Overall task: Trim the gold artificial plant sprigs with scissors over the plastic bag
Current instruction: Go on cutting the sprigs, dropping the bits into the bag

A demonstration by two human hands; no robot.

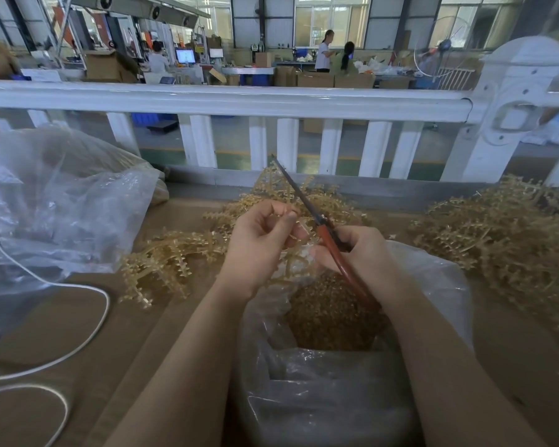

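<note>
1. Left hand (259,243) pinches a gold sprig (299,235); its stem hangs toward the bag.
2. Right hand (362,253) grips scissors (307,209), blades look closed, long axis pointing up-left past the pinch.
3. Plastic bag (439,279) directly below both hands.
4. Cut point hidden behind fingers.

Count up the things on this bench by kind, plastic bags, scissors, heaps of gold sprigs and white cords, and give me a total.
Plastic bags: 2, a crumpled one at left and an open one under the hands
Scissors: 1
Heaps of gold sprigs: 2, centre and right
White cords: 1
Total: 6
</note>
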